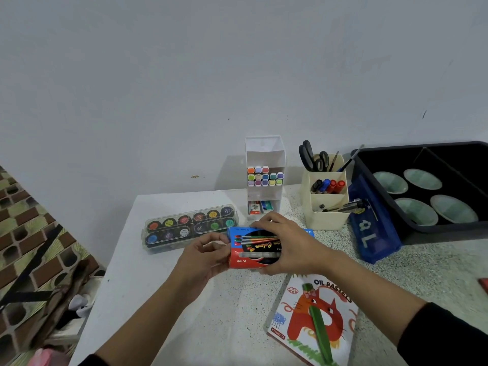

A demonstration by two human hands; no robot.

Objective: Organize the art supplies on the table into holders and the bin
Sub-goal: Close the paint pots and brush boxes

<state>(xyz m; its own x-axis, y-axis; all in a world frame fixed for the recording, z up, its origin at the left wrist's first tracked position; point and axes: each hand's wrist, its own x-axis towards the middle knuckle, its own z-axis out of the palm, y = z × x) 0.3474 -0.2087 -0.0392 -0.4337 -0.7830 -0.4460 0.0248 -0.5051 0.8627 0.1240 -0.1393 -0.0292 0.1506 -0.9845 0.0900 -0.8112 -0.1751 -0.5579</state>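
Paint box (pixel 253 247): held above the table (pixel 148 260).
Left hand (pixel 203 256): fingers curled on its end.
Right hand (pixel 287 247): fingers clamped over its top.

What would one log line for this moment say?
left hand: holds red-blue box end | right hand: grips red-blue box | oil pastels pack: on table

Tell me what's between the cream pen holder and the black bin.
In the head view, a blue plastic case sits between the cream pen holder and the black bin.
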